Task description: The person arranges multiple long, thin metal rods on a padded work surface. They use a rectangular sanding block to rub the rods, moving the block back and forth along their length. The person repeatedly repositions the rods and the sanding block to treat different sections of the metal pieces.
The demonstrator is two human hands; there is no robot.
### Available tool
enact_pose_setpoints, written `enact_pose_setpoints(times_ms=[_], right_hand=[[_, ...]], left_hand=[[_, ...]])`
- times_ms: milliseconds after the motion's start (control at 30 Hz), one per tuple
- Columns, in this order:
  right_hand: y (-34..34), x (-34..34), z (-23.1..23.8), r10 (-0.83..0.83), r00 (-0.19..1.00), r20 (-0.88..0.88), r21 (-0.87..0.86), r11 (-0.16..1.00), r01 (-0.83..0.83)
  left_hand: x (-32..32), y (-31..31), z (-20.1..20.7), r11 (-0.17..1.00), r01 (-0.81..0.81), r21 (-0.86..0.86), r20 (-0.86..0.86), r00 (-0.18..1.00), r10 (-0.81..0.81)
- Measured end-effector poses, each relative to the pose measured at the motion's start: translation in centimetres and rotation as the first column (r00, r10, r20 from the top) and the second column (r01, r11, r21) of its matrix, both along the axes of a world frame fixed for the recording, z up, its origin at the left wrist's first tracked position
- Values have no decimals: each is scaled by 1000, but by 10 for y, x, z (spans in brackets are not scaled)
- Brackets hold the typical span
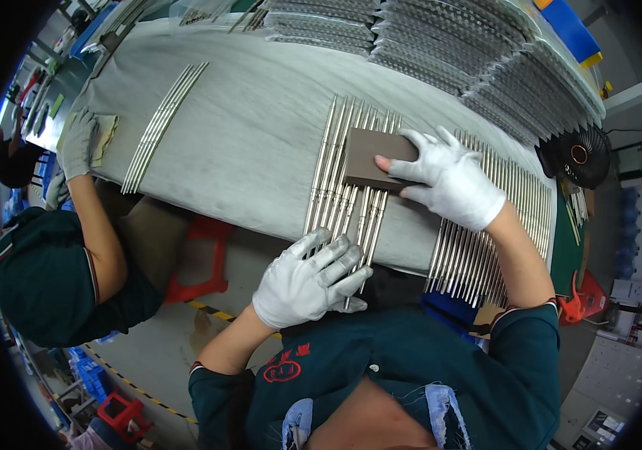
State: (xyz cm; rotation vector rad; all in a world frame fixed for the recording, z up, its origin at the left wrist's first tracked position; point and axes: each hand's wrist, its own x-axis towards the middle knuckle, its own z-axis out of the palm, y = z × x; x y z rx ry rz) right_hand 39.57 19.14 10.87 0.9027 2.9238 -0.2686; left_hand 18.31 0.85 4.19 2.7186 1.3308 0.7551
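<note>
Both my hands wear white gloves. Under my right hand [448, 176] is a flat grey-brown rectangular block that looks like a sanding sponge [369, 154]; the fingers grip its right side, and one bare fingertip pokes from the glove. The block lies across a group of thin shiny metal rods [330, 154], side by side on the cloth-covered table. My left hand [313, 277] is at the near ends of these rods, which jut past the table edge. Its fingers lie across them, and the thumb is partly hidden below.
More metal rods [486, 247] lie in a wide row at right, overhanging the table edge. Bagged stacks of rods [441, 52] line the back. A few rods [163, 127] lie left, near a co-worker's gloved hand [79, 142]. A black fan [579, 155] stands at right.
</note>
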Motion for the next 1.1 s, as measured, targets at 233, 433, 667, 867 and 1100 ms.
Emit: enact_pose_setpoints(times_ms=[233,433,667,867,1100], right_hand=[[1,-6,-11,-7,998,-60,20,1000,9],[13,20,5,-89,995,42,-76,993,92],[0,7,-1,-63,998,-16,-9,998,63],[-9,24,20,-5,1000,-25,-63,998,4],[-4,19,14,45,997,55,-104,994,-39]], left_hand=[[2,3,-6,999,7,37,57,998,-10],[2,2,-8,1000,2,18,67,998,-3],[3,2,-4,998,-34,48,82,996,30],[1,3,-5,1000,-11,29,79,997,8],[1,3,-4,1000,-7,2,49,999,7]])
